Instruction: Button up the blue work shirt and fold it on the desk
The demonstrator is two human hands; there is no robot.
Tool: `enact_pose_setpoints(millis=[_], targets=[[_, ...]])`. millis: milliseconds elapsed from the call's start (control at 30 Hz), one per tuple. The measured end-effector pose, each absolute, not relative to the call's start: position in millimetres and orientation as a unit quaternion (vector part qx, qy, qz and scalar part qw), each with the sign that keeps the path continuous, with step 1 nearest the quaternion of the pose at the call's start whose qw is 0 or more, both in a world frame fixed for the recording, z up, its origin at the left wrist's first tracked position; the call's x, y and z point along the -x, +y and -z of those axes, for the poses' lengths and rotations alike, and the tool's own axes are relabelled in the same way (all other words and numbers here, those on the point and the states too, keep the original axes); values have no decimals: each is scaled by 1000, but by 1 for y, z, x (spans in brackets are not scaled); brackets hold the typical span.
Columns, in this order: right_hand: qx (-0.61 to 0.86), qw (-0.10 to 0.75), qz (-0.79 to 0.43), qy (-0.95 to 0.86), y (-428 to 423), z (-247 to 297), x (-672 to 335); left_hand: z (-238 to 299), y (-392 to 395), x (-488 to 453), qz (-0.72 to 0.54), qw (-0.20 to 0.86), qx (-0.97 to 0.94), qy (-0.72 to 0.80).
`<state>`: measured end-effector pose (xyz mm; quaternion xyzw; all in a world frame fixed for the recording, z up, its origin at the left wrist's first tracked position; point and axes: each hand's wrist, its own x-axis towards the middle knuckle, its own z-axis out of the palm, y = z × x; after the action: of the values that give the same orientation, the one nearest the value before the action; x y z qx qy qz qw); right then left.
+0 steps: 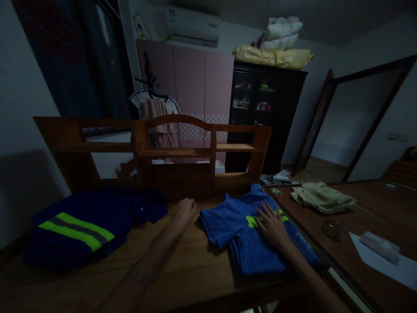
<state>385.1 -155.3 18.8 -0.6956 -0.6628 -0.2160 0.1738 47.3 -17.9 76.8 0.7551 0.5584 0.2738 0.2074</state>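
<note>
A blue T-shirt [241,237] with a neon-green print lies spread on the wooden desk [182,265]. My right hand [271,224] lies flat on its chest, fingers stretched out over the print. My left hand [183,210] rests on the desk beside the shirt's left sleeve, fingers curled under; what they hold, if anything, is hidden. A dark navy garment [87,224] with a neon-yellow reflective stripe lies at the left of the desk.
A wooden shelf unit [182,148] rises along the desk's far edge. To the right stands a darker table [368,221] with a folded beige garment [321,196], a glass bowl [331,228] and white paper [384,261]. Wardrobes and hanging clothes fill the background.
</note>
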Motion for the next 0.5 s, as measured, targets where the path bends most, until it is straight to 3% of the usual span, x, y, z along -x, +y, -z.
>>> enact_pose_setpoints(millis=[100, 267, 367, 500], targets=[[660, 194, 141, -712, -149, -29, -335, -96, -33, -87, -307, 88, -840, 438], [618, 169, 12, -768, -140, -28, -272, -70, -19, -149, -163, 94, -963, 191], [591, 177, -22, -787, -147, -20, -255, -39, 13, -158, -104, 108, -967, 205], [526, 207, -96, -820, -183, -13, -237, -17, 40, -152, -127, 122, -962, 211]])
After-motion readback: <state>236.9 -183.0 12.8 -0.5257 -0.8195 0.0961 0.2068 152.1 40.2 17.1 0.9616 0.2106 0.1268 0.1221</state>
